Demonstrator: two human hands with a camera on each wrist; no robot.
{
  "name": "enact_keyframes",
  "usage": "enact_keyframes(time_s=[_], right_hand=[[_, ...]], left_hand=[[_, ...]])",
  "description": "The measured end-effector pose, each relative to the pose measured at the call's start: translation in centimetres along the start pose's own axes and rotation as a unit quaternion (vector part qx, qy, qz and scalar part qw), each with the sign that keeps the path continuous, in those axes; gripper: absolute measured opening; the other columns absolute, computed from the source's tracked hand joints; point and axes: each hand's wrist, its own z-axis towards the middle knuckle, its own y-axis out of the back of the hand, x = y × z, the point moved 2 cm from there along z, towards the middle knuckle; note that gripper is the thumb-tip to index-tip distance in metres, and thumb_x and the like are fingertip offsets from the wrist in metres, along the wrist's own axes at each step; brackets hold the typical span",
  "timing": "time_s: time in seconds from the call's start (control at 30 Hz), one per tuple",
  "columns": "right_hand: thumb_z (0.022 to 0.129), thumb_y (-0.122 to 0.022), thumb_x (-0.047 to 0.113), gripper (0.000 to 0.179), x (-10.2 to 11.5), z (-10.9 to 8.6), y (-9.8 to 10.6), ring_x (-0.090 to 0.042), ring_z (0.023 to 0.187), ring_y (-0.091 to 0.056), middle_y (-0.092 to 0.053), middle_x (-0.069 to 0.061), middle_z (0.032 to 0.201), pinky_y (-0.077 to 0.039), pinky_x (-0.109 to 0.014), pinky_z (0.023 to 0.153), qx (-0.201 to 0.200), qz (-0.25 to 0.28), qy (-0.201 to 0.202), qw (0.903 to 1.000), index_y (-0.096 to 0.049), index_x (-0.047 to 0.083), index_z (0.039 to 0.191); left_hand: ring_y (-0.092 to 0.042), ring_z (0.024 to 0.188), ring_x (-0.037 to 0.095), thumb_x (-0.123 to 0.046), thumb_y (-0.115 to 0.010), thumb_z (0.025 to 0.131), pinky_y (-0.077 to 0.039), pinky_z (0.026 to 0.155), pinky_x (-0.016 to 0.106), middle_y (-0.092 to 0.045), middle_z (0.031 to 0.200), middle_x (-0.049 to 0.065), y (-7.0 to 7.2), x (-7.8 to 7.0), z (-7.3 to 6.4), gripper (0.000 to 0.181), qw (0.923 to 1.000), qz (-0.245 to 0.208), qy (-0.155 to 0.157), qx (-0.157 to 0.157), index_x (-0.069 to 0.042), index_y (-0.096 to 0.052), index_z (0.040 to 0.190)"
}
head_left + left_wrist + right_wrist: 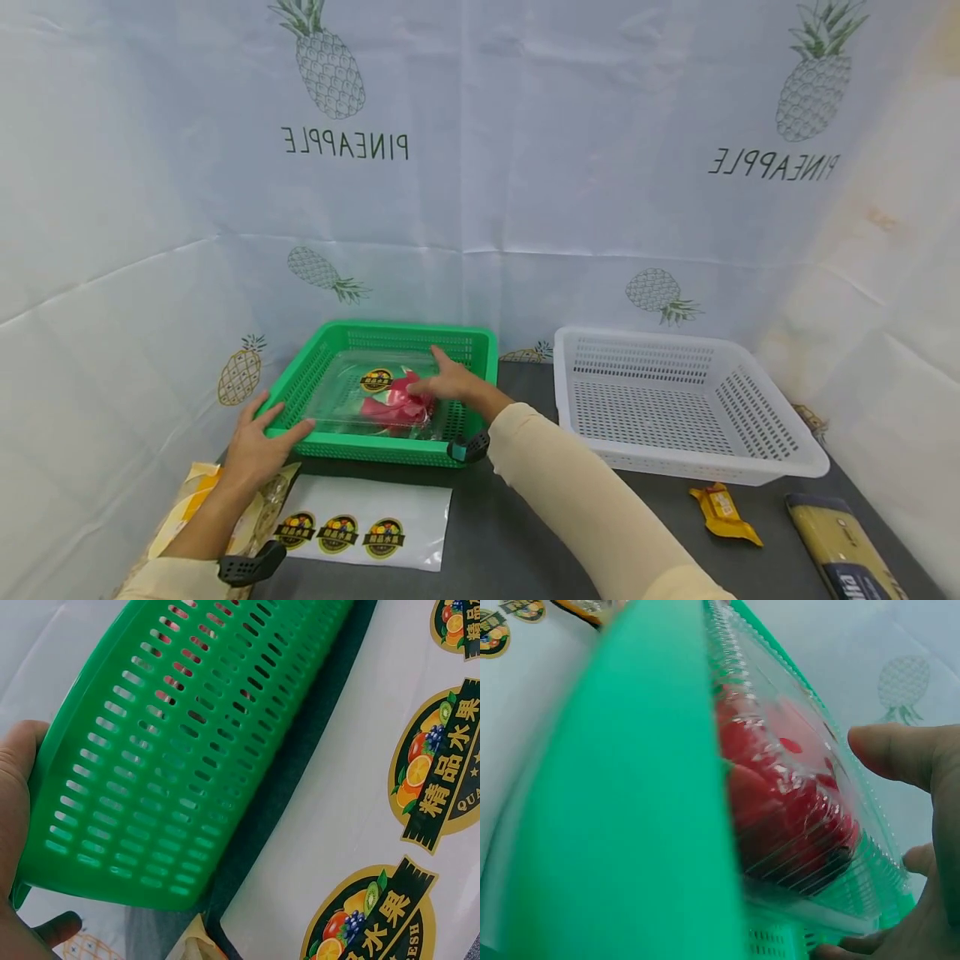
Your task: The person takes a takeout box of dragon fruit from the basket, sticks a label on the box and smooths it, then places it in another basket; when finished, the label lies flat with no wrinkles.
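Note:
A green plastic basket (375, 450) stands at the back left, slotted along its walls. Inside lies a clear plastic box (333, 400) with shiny red fruit (791, 802) in it; a black and gold round sticker (376, 380) is on its lid. At the basket's front left corner, my left hand (255, 442) grips the rim, thumb and fingers on either side of the corner. My right hand (450, 383) reaches over the basket's right side, its fingers spread above the box. In the right wrist view the thumb stands apart from the lid, and other fingertips are at the box's edge.
A white sheet (420, 508) with several similar stickers lies before the basket. Beside my left forearm is a yellow and clear packet (198, 479). To the right stand a white basket (675, 458), a small orange wrapped snack (723, 515) and a tan and navy packet (843, 542).

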Motion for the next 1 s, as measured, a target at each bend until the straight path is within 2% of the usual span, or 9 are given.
enact_keyframes(time_s=[0.17,0.37,0.63,0.83,1.0], right_hand=[[0.087,-0.069,0.043,0.101,0.1,-0.4,-0.6,-0.033,0.142,-0.017,-0.013,-0.009,0.159,-0.027,-0.055,0.106,0.025,-0.021,0.011,0.9994,0.001,0.023,0.157],[0.089,-0.068,0.040,0.099,0.4,-0.9,-1.3,-0.032,0.143,-0.016,-0.009,-0.005,0.160,-0.029,-0.054,0.106,0.052,-0.058,0.036,0.9963,0.004,0.024,0.156],[0.089,-0.068,0.042,0.100,0.4,-1.6,-2.0,-0.033,0.142,-0.019,-0.014,-0.009,0.159,-0.031,-0.053,0.105,0.051,-0.091,0.043,0.9936,0.002,0.022,0.157],[0.090,-0.065,0.046,0.096,0.5,-2.3,-2.0,-0.033,0.138,-0.028,-0.017,-0.008,0.158,-0.035,-0.052,0.102,0.054,-0.100,0.044,0.9925,0.000,0.021,0.157],[0.090,-0.059,0.056,0.095,1.1,-3.2,-1.8,-0.036,0.133,-0.036,-0.028,-0.010,0.154,-0.038,-0.051,0.100,0.056,-0.152,0.037,0.9862,-0.001,0.024,0.157]], left_hand=[[-0.001,0.136,0.054,-0.057,-0.058,0.090,-0.023,0.098,0.069,0.014,0.158,0.018,0.0,0.1,0.0,0.097,0.9999,0.002,0.009,0.007,0.008,-0.018,0.150],[-0.002,0.136,0.055,-0.058,-0.058,0.089,-0.023,0.098,0.069,0.014,0.158,0.017,0.0,0.3,0.0,0.098,0.9998,-0.001,0.014,0.012,0.003,-0.015,0.152],[-0.001,0.136,0.055,-0.059,-0.057,0.090,-0.022,0.098,0.070,0.015,0.157,0.018,0.0,0.3,0.0,0.098,0.9998,0.003,0.008,0.015,0.003,-0.014,0.152],[0.000,0.136,0.055,-0.056,-0.058,0.091,-0.022,0.096,0.071,0.012,0.157,0.020,0.0,0.3,0.0,0.096,0.9998,0.009,-0.010,0.013,0.003,-0.013,0.152],[-0.001,0.136,0.055,-0.054,-0.057,0.093,-0.019,0.096,0.073,0.008,0.156,0.024,0.2,0.2,0.0,0.095,0.9988,0.031,-0.036,0.008,0.004,-0.011,0.152]])
